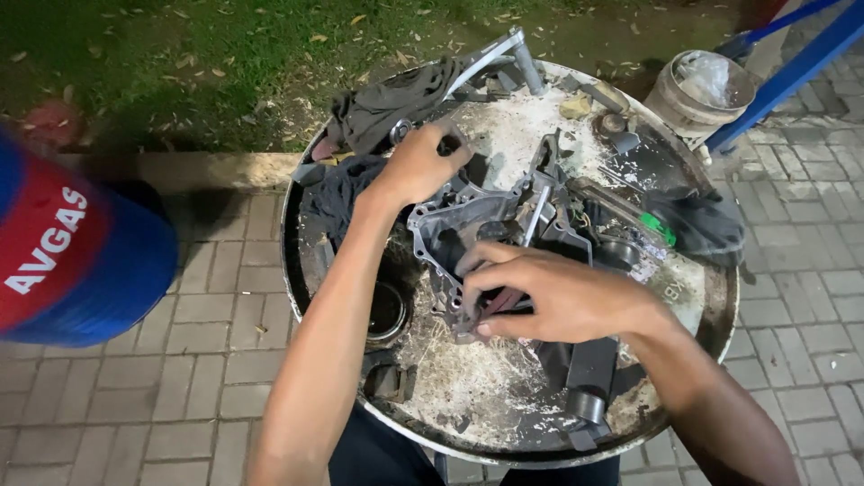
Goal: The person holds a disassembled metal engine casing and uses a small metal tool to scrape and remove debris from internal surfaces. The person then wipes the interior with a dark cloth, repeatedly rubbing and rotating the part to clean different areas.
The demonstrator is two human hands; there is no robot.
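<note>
A grey cast-metal engine cover (468, 220) lies on the top of a round metal drum (711, 315). My left hand (421, 164) grips the cover's far left edge. My right hand (553, 292) rests over the cover's near edge, fingers pinched on a small dark tool or part pressed against it; what exactly it is stays hidden by the fingers. A metal bar (538, 211) stands across the cover's middle.
Dark rags (382, 108) lie at the drum's far left. A black and green tool (661, 225), a metal lever (504, 54) and black plastic parts (589, 378) crowd the drum. A blue and red cylinder (72, 252) is left, a lined bucket (702, 85) far right. Paving surrounds.
</note>
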